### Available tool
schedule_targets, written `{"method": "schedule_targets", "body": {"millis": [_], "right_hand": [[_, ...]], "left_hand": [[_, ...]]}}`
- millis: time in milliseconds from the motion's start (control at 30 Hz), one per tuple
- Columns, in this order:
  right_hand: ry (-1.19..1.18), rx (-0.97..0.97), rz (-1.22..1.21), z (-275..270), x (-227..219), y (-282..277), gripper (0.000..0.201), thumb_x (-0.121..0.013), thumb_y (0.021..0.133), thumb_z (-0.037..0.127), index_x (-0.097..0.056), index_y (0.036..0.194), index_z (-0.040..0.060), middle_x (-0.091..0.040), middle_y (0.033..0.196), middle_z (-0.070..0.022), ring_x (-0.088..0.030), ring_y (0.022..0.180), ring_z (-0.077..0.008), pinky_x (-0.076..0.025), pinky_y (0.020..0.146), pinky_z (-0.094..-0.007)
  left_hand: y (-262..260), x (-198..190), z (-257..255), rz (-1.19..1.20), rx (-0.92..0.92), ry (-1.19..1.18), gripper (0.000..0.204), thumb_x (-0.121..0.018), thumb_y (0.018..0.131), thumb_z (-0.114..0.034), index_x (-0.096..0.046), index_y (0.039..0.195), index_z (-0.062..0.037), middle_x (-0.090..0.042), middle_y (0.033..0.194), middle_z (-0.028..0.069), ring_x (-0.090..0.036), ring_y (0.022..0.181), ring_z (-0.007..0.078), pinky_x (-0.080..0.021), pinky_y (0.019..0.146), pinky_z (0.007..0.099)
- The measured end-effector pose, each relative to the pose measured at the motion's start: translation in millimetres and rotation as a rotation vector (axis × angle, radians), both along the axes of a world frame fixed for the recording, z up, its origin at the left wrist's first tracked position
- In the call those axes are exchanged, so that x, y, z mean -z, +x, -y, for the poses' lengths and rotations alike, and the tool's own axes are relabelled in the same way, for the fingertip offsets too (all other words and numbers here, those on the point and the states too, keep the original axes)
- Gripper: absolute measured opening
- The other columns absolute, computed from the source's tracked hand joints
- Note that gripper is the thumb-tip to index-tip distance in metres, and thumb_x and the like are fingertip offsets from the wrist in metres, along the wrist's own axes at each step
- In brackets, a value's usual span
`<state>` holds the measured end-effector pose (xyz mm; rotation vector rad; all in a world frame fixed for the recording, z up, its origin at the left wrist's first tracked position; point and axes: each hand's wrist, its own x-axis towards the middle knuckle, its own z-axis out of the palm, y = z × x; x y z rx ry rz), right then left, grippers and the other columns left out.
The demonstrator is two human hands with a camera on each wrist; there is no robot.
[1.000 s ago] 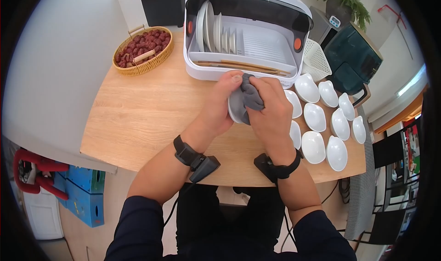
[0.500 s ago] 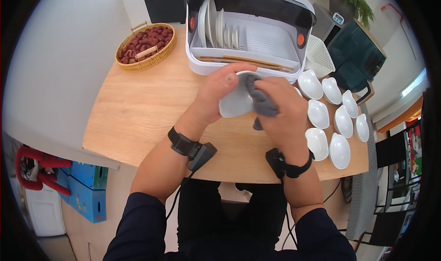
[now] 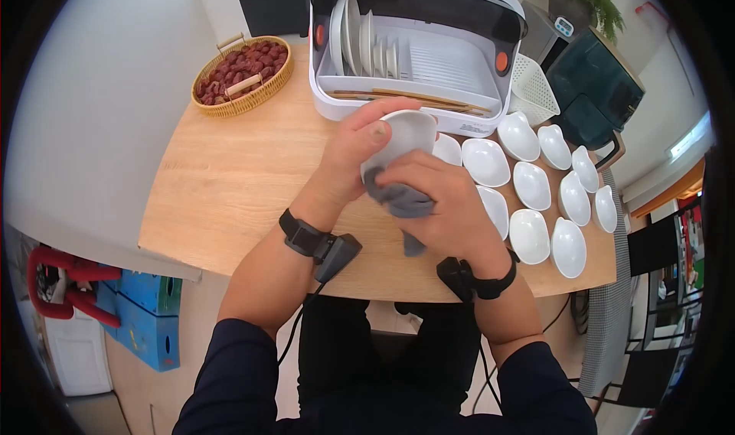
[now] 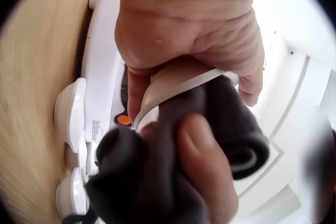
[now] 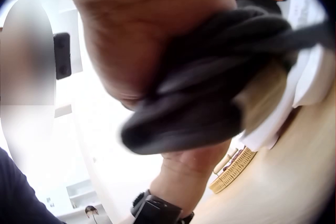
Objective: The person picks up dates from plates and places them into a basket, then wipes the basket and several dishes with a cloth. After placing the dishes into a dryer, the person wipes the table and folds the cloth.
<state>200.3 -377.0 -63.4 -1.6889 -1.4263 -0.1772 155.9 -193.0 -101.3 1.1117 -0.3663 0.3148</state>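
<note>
A white bowl point(image 3: 411, 134) is held tilted above the table by my left hand point(image 3: 346, 158), the thumb at its rim and the palm around its outside. My right hand point(image 3: 450, 199) grips a bunched grey cloth point(image 3: 404, 201) against the bowl's near edge, and one end of the cloth hangs below. In the left wrist view the cloth point(image 4: 233, 129) goes over the rim into the bowl point(image 4: 167, 88), with a right-hand digit pressing on it. The cloth point(image 5: 194, 108) covers much of the right wrist view and hides most of the bowl there.
Several white bowls point(image 3: 487, 164) stand in rows on the right of the wooden table point(image 3: 222, 198). Behind my hands is an open white dish box point(image 3: 325, 107) with upright plates point(image 3: 351, 37) and chopsticks point(image 3: 429, 101). A wicker basket point(image 3: 268, 94) of dark red fruit sits back left.
My right hand swept the cloth from the bowl's right side down to its near edge. Before that, the bowl was turned from a more side-on tilt so its inside faces up more.
</note>
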Motion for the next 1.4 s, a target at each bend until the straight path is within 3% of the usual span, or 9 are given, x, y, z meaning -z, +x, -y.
{"method": "schedule_targets", "body": {"millis": [100, 167, 300, 533, 667, 833, 1033, 1200, 1400], "right_hand": [[-0.123, -0.366, -0.272, 11, -13, 4, 0.037, -0.077, 0.072, -0.003, -0.071, 0.108, 0.0067, -0.072, 0.098, -0.0083, -0.071, 0.090, -0.0258, -0.056, 0.075, -0.0298], [0.152, 0.008, -0.614, 9, -8, -3, 0.034, -0.076, 0.075, -0.004, -0.071, 0.108, 0.0056, -0.072, 0.100, -0.0081, -0.071, 0.089, -0.0251, -0.055, 0.076, -0.0294], [0.329, 0.204, 0.068, -17, 7, -1, 0.038, -0.075, 0.072, -0.005, -0.071, 0.108, 0.0046, -0.071, 0.106, -0.0096, -0.070, 0.087, -0.0293, -0.057, 0.074, -0.0335], [-0.177, -0.037, 0.030, 11, -14, 2, 0.028, -0.076, 0.069, -0.003, -0.072, 0.096, 0.0039, -0.072, 0.094, -0.0074, -0.070, 0.084, -0.0296, -0.057, 0.072, -0.0343], [0.308, 0.255, 0.131, 2, -8, 8, 0.040, -0.074, 0.060, -0.009, -0.071, 0.097, 0.0041, -0.071, 0.096, -0.0083, -0.069, 0.083, -0.0286, -0.056, 0.071, -0.0348], [0.253, 0.400, 0.251, -11, 8, 4, 0.036, -0.072, 0.067, -0.010, -0.072, 0.101, 0.0032, -0.070, 0.103, -0.0092, -0.070, 0.087, -0.0294, -0.057, 0.076, -0.0343], [0.079, -0.116, 0.035, -1, 2, 3, 0.033, -0.075, 0.063, -0.005, -0.071, 0.094, 0.0070, -0.071, 0.095, -0.0038, -0.067, 0.083, -0.0290, -0.055, 0.070, -0.0381], [0.269, 0.324, 0.286, 0, -6, 10, 0.026, -0.073, 0.067, -0.002, -0.071, 0.090, 0.0092, -0.070, 0.091, -0.0039, -0.063, 0.074, -0.0277, -0.053, 0.063, -0.0362], [0.022, 0.238, 0.266, -10, 13, 3, 0.029, -0.078, 0.067, 0.003, -0.073, 0.094, 0.0106, -0.072, 0.092, -0.0034, -0.067, 0.076, -0.0233, -0.054, 0.066, -0.0327]], "left_hand": [[-1, -9, -2, -0.030, -0.029, -0.124, 0.081, -0.071, 0.088, -0.059, -0.050, 0.144, -0.0036, -0.057, 0.141, 0.0248, -0.057, 0.131, 0.0386, -0.049, 0.111, 0.0493], [1, -9, -4, 0.001, 0.051, -0.155, 0.085, -0.071, 0.088, -0.063, -0.049, 0.144, -0.0032, -0.057, 0.141, 0.0229, -0.057, 0.131, 0.0370, -0.049, 0.111, 0.0479], [3, 5, 11, -0.006, 0.044, -0.055, 0.089, -0.064, 0.089, -0.071, -0.048, 0.145, -0.0028, -0.057, 0.141, 0.0230, -0.057, 0.131, 0.0358, -0.048, 0.111, 0.0469], [2, -1, -2, -0.066, -0.011, -0.043, 0.095, -0.047, 0.092, -0.081, -0.048, 0.146, -0.0029, -0.057, 0.143, 0.0240, -0.057, 0.131, 0.0355, -0.048, 0.110, 0.0478], [3, 0, -2, -0.059, 0.056, -0.207, 0.099, -0.045, 0.090, -0.084, -0.048, 0.145, -0.0015, -0.057, 0.142, 0.0214, -0.058, 0.130, 0.0332, -0.049, 0.110, 0.0464], [5, 7, 20, -0.084, 0.041, -0.092, 0.092, -0.049, 0.091, -0.080, -0.053, 0.140, -0.0017, -0.063, 0.130, 0.0160, -0.063, 0.122, 0.0229, -0.053, 0.104, 0.0393], [3, 2, 2, -0.107, 0.030, -0.003, 0.095, -0.053, 0.090, -0.080, -0.050, 0.143, -0.0004, -0.061, 0.137, 0.0194, -0.061, 0.127, 0.0301, -0.051, 0.108, 0.0441], [0, -5, -5, -0.050, -0.042, -0.056, 0.079, -0.062, 0.095, -0.064, -0.052, 0.142, -0.0005, -0.062, 0.135, 0.0214, -0.062, 0.125, 0.0331, -0.052, 0.106, 0.0449], [-1, -2, 2, 0.011, -0.076, 0.019, 0.076, -0.069, 0.095, -0.055, -0.051, 0.141, 0.0028, -0.065, 0.128, 0.0188, -0.066, 0.115, 0.0253, -0.056, 0.098, 0.0388]]}}
